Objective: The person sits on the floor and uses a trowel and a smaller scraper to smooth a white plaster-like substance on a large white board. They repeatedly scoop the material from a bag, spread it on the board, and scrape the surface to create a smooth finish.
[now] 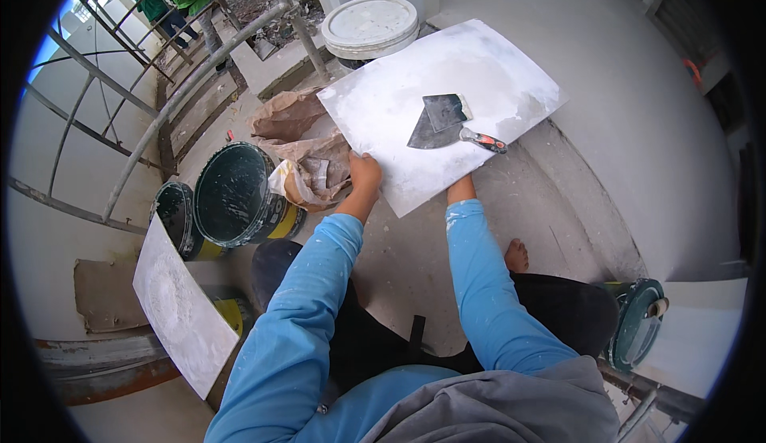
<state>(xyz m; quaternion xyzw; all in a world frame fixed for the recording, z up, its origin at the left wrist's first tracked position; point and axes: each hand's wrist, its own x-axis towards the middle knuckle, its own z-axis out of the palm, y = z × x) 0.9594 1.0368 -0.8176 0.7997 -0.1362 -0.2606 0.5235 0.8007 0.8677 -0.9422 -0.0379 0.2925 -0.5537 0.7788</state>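
A large white board (375, 116), smeared with plaster, is tilted in front of me. My left hand (365, 173) is closed on its near left edge. My right hand (461, 191) reaches under the near edge; its fingers are hidden by the board. On top of the board lies a putty knife (483, 140) with a black and orange handle and a wide triangular blade. A smaller dark square blade (444, 111) overlaps it. Just left of my left hand stands a torn brown paper bag (299, 144) with pale powder inside.
Two dark green buckets (231, 191) stand at left, beside a second plaster-smeared board (179, 307). A lidded white pail (370, 24) is behind the board. Metal scaffold tubes (187, 92) rise at left; two people (183, 0) stand beyond. Another green bucket (636, 323) is at right.
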